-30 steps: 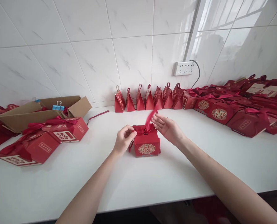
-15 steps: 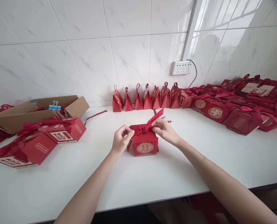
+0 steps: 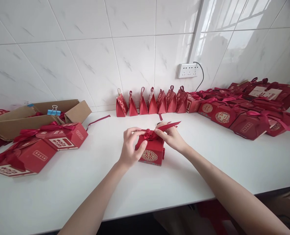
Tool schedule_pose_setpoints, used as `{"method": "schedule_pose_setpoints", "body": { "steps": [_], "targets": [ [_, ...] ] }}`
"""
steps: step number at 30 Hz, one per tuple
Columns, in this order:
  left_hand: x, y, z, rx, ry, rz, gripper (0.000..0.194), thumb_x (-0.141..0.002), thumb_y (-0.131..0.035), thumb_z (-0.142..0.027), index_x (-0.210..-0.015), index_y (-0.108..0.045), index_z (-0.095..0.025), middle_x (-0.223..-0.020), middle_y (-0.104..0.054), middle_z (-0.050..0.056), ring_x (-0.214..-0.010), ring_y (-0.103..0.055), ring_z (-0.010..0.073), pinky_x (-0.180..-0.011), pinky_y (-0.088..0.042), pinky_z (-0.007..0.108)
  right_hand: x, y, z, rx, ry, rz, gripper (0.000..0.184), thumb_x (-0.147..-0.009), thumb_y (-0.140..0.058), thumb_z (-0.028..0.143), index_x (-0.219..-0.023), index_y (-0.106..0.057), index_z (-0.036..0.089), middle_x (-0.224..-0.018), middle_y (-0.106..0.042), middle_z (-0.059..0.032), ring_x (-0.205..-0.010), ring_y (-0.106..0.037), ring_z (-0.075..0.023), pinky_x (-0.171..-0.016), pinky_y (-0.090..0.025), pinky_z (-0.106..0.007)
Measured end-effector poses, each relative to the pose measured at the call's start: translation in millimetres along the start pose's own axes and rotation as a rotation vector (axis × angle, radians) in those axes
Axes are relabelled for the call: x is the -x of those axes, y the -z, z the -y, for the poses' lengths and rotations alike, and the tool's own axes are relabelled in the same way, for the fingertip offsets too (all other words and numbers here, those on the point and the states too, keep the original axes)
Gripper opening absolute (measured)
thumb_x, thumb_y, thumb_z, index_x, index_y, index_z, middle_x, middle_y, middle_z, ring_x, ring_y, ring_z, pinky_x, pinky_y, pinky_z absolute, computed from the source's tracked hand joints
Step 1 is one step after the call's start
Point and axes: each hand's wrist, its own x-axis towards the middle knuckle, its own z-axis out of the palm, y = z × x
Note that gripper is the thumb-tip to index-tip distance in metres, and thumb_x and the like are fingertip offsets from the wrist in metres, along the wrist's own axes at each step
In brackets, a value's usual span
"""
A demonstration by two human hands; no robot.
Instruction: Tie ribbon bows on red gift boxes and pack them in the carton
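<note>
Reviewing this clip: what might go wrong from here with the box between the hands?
Two risks stand out. First, the right hand pinches the red ribbon, while the left hand has thumb and fingers spread beside the knot; an uneven tug might leave the knot loose or off-centre. Second, neither hand clearly grips the body of the red box, so a hard pull could slide or tilt it on the white table.

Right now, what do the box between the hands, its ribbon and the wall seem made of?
Box: probably thin printed card, fairly matt, with flat faces and crisp folds.
Ribbon: likely satin-like fabric, going by its soft knot; the exact fibre is unclear.
Wall: apparently glossy ceramic tile, given joint lines and bright reflections.
</note>
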Motion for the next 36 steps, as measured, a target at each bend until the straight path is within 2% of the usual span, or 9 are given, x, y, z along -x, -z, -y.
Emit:
{"method": "schedule_pose_setpoints", "body": {
  "steps": [4,8,14,17,22,26,30,33,36],
  "targets": [
    [1,0.6,-6,-0.102,-0.203,0.057,0.025,-0.083,-0.048,-0.029,-0.103,-0.062,-0.021,-0.118,-0.053,0.010,-0.114,-0.046,0.0245,-0.100,-0.037,0.041,2,-5,3,0.029,0.041,0.004,0.032,-0.086,-0.051,0.043,-0.065,-0.056,0.019,-0.069,-0.055,-0.0020,-0.071,-0.052,-0.0159,-0.065,-0.043,-0.029],
    [-1,3.6,-6,-0.096,-0.262,0.089,0.026,-0.080,-0.045,-0.025,-0.098,-0.063,-0.021,-0.118,-0.054,0.010,-0.118,-0.045,0.0262,-0.102,-0.035,0.044,4,-10,5,0.003,0.008,0.010,0.038,-0.086,-0.051,0.048,-0.063,-0.055,0.018,-0.068,-0.054,-0.0013,-0.065,-0.051,-0.0142,-0.060,-0.042,-0.028],
    [-1,8.0,-5,0.051,-0.282,0.176,0.029,-0.073,-0.041,-0.017,-0.093,-0.062,-0.019,-0.102,-0.057,0.010,-0.097,-0.054,0.0220,-0.088,-0.046,0.037,5,-9,9,-0.171,-0.084,0.128,0.037,-0.079,-0.060,0.055,-0.073,-0.056,0.018,-0.075,-0.058,-0.0018,-0.068,-0.055,-0.0145,-0.059,-0.044,-0.026],
    [-2,10.1,-7,0.074,-0.267,0.208,0.029,-0.071,-0.041,-0.014,-0.090,-0.062,-0.019,-0.099,-0.058,0.009,-0.092,-0.055,0.0212,-0.085,-0.045,0.036,4,-7,10,-0.215,-0.092,0.161,0.039,-0.076,-0.063,0.056,-0.071,-0.055,0.018,-0.076,-0.058,-0.0016,-0.068,-0.055,-0.0140,-0.061,-0.044,-0.026],
    [-5,12.7,-10,0.010,-0.164,0.311,0.032,-0.071,-0.038,-0.018,-0.090,-0.064,-0.021,-0.092,-0.062,0.006,-0.085,-0.055,0.0212,-0.083,-0.042,0.038,5,-4,13,-0.175,-0.121,0.179,0.043,-0.074,-0.062,0.059,-0.065,-0.050,0.019,-0.082,-0.055,-0.0024,-0.074,-0.054,-0.0150,-0.066,-0.045,-0.028],
    [-4,12.1,-9,0.034,-0.162,0.247,0.032,-0.070,-0.039,-0.016,-0.089,-0.064,-0.020,-0.085,-0.060,0.006,-0.081,-0.054,0.0201,-0.079,-0.043,0.036,6,2,13,-0.139,-0.119,0.175,0.046,-0.079,-0.051,0.064,-0.068,-0.055,0.019,-0.092,-0.055,-0.0047,-0.085,-0.054,-0.0188,-0.072,-0.046,-0.030],
    [-2,10.3,-8,0.021,-0.198,0.176,0.032,-0.071,-0.039,-0.014,-0.092,-0.063,-0.018,-0.083,-0.059,0.006,-0.080,-0.053,0.0191,-0.078,-0.043,0.036,5,11,12,-0.134,-0.095,0.246,0.046,-0.082,-0.047,0.064,-0.069,-0.054,0.020,-0.081,-0.053,-0.0038,-0.079,-0.051,-0.0190,-0.070,-0.044,-0.031],
    [-2,9.9,-8,-0.037,-0.171,0.164,0.031,-0.073,-0.039,-0.014,-0.092,-0.063,-0.017,-0.084,-0.059,0.005,-0.081,-0.052,0.0193,-0.079,-0.043,0.037,4,15,14,-0.101,-0.064,0.320,0.048,-0.085,-0.042,0.063,-0.068,-0.053,0.019,-0.080,-0.050,-0.0036,-0.079,-0.048,-0.0185,-0.075,-0.042,-0.033],
    [-2,9.5,-8,-0.114,-0.178,0.151,0.031,-0.075,-0.038,-0.014,-0.093,-0.063,-0.016,-0.086,-0.058,0.006,-0.081,-0.050,0.0188,-0.079,-0.041,0.037,3,13,15,-0.064,-0.043,0.291,0.048,-0.088,-0.040,0.059,-0.062,-0.047,0.019,-0.078,-0.046,-0.0025,-0.080,-0.045,-0.0175,-0.078,-0.039,-0.033]
  ]
}}
